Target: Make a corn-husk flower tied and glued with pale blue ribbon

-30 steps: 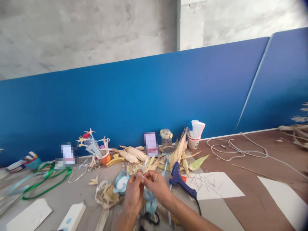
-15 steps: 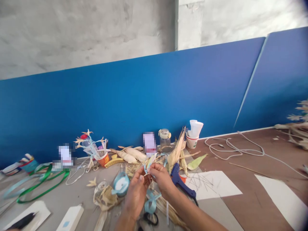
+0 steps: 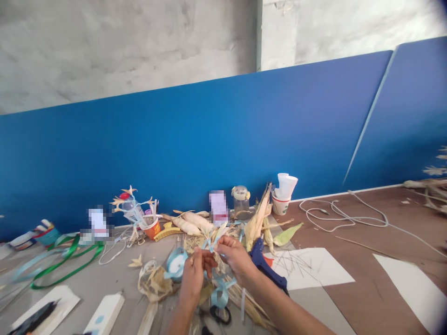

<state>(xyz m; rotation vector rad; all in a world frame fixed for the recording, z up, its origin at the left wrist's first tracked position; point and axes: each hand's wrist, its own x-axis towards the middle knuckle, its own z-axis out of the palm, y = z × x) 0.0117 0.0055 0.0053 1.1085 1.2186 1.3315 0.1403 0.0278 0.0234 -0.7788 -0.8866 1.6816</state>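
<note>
My right hand (image 3: 234,258) pinches a narrow light blue ribbon (image 3: 208,244) between thumb and fingers. Close beside it, my left hand (image 3: 194,275) is closed, thumb up; a thin pale strand seems to run between the hands, but what the left fingers hold is too small to tell. Left of the hands lies a spool of light blue ribbon (image 3: 176,264). Below them are a loose ribbon loop (image 3: 220,296) and black-handled scissors (image 3: 220,315). Corn husks (image 3: 258,228) and dry shreds lie just beyond the fingers.
A blue glue gun (image 3: 267,267) rests right of my hands, near white paper (image 3: 314,267) with thin wires. Behind stand a lidded jar (image 3: 240,204), paper cups (image 3: 281,204) and an orange cup (image 3: 152,230). Green ribbon (image 3: 66,270) lies left, a white cable (image 3: 344,218) right. A blue partition (image 3: 174,149) closes the back.
My left hand has lowered slightly and turned, its fingertips drawing a little away from the right hand's. The right hand keeps its pinch on the ribbon. The whole view has shifted slightly.
</note>
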